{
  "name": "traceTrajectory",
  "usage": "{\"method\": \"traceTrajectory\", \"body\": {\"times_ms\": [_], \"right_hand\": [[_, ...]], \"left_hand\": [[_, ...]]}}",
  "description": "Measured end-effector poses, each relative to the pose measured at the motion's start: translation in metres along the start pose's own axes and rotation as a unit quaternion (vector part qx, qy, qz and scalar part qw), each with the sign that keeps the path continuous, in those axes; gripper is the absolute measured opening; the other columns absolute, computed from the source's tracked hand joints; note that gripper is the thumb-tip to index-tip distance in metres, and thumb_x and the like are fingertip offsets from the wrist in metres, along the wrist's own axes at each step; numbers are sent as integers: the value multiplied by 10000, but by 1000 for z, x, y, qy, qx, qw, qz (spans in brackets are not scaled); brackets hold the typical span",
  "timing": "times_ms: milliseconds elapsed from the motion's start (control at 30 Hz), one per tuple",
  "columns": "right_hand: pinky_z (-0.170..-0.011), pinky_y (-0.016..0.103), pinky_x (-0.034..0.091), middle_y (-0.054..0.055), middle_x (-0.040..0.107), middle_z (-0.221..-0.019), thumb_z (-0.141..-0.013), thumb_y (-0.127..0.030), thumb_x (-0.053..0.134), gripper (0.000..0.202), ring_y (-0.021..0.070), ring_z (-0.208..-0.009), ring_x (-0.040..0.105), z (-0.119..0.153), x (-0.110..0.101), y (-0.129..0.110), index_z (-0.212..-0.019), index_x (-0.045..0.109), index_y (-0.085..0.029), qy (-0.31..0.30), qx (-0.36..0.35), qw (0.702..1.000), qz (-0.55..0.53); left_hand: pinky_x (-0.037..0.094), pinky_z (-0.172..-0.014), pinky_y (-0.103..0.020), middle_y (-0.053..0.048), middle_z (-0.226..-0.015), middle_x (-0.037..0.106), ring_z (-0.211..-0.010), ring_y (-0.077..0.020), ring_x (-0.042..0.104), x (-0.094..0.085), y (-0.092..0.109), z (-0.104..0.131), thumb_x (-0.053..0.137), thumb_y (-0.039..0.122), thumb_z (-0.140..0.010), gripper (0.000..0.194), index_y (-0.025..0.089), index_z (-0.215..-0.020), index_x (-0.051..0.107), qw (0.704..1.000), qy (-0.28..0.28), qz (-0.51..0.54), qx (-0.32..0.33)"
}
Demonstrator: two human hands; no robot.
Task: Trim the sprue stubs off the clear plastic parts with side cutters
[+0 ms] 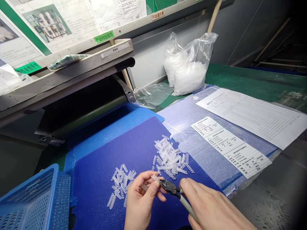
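Observation:
My left hand [142, 198] pinches a small translucent plastic strip [154, 177] between thumb and fingers. A second clear piece [145, 187] shows against its curled fingers. In my right hand [206, 201] is a pair of cutting pliers [169, 187] with black jaws and pale grip. The jaw tips meet the strip at my left fingertips; whether they are closed on it is too small to tell. Behind the hands lies a heap of similar toothed strips [169, 156]. A smaller heap of strips [122, 179] lies left of my left hand. Both heaps rest on a dark blue sheet [96, 169].
A blue perforated basket [57, 188] stands at lower left. Clear bags of white pieces [190, 73] stand at the back. Printed labels [230, 145] and a form sheet [254, 111] lie at right. A conveyor belt [86, 105] under a metal ledge [72, 72] is at left.

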State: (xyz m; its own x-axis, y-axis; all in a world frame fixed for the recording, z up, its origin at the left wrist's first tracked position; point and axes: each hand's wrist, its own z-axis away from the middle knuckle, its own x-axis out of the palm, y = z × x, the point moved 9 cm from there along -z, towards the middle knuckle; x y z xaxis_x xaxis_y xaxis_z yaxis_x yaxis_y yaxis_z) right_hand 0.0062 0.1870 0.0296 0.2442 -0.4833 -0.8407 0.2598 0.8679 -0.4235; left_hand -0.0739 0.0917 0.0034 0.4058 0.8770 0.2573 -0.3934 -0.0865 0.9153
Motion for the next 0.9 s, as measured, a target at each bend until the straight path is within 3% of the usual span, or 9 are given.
{"method": "traceTrajectory", "body": {"times_ms": [167, 333, 600, 900], "right_hand": [[-620, 402, 445, 68, 549, -826, -603, 3, 422, 341, 254, -733, 557, -1, 10, 8, -873, 447, -203, -20, -10, 1000, -5], [-635, 405, 410, 58, 527, -869, -715, -84, 348, 226, 238, -742, 532, -4, 6, 31, -894, 371, -221, 20, 17, 997, -68], [-638, 368, 404, 21, 500, -811, -623, -37, 395, 253, 224, -783, 502, -6, -3, 2, -798, 413, -218, -9, -9, 997, -77], [-629, 363, 417, 57, 525, -842, -614, -5, 411, 322, 248, -776, 530, -7, 2, -2, -867, 436, -202, -23, -23, 999, -32]], "left_hand": [[446, -472, -176, -27, -552, 649, -443, -97, 573, -1, -6, 0, 617, 183, -702, 131, 107, -805, 591, 1000, 9, 0, -18], [471, -468, -184, -75, -627, 679, -485, -121, 597, -7, -8, -1, 640, 188, -678, 171, 91, -808, 589, 999, 42, 15, -27], [460, -474, -198, -34, -544, 655, -452, -119, 587, -4, -6, 0, 624, 215, -695, 176, 102, -826, 595, 999, 18, -19, -24], [459, -479, -214, -31, -538, 650, -445, -125, 586, 1, -9, -1, 627, 230, -688, 184, 108, -823, 598, 999, 15, -44, -28]]}}
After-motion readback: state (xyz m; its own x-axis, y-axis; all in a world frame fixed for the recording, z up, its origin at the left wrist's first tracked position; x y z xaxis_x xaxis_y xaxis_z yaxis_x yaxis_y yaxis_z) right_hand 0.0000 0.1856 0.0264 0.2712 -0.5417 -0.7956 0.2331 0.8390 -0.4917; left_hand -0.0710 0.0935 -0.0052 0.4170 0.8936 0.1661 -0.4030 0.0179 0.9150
